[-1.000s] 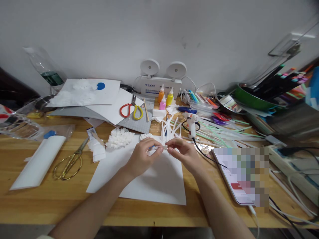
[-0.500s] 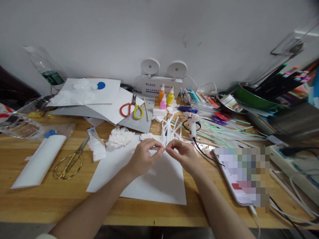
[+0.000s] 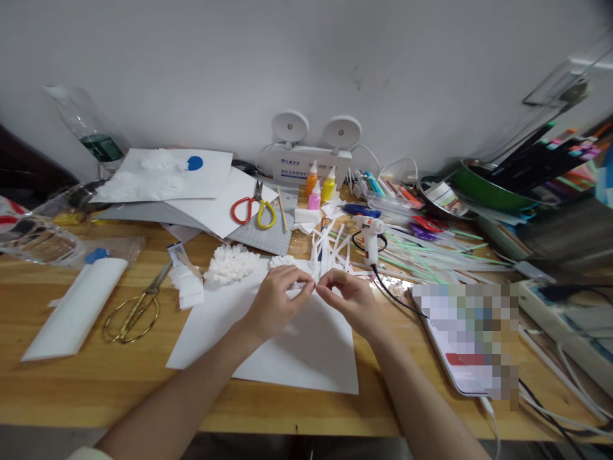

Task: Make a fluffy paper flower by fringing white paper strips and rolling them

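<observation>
Our left hand (image 3: 278, 300) and right hand (image 3: 357, 303) meet fingertip to fingertip over the white sheet (image 3: 306, 358), each grip pressed together; we cannot tell what they pinch, nor its direction. The sheet's near edge runs left-to-right along the desk (image 3: 268, 409); beyond our fingers, paper strips (image 3: 325, 252) fan mostly away from us.

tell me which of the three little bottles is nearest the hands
The pink bottle; it stands in front, while the orange bottle and the yellow bottle stand farther back.
</observation>
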`<action>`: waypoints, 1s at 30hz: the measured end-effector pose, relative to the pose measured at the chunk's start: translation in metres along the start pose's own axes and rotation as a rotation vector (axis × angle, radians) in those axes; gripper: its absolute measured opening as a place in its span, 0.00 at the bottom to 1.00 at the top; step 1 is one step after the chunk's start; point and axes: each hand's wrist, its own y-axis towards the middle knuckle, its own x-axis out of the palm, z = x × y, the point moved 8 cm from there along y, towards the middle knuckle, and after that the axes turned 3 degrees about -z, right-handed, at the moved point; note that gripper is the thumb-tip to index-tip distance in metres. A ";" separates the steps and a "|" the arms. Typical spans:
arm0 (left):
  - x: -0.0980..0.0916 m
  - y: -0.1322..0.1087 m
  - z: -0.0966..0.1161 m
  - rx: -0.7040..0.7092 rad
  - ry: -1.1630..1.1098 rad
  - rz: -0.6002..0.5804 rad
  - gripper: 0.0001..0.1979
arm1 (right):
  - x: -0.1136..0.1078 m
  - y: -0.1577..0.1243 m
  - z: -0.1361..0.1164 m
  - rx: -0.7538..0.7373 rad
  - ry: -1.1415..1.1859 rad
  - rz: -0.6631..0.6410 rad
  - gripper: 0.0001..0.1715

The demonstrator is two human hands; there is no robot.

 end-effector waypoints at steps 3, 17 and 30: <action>0.001 0.000 -0.001 0.007 0.003 0.005 0.06 | 0.000 0.000 0.000 -0.015 -0.019 0.021 0.05; 0.000 -0.001 -0.003 -0.035 -0.061 0.028 0.06 | -0.003 -0.001 -0.002 -0.040 -0.080 0.057 0.05; 0.004 -0.003 -0.005 -0.070 -0.141 0.011 0.07 | -0.006 -0.002 -0.013 -0.090 -0.248 0.122 0.04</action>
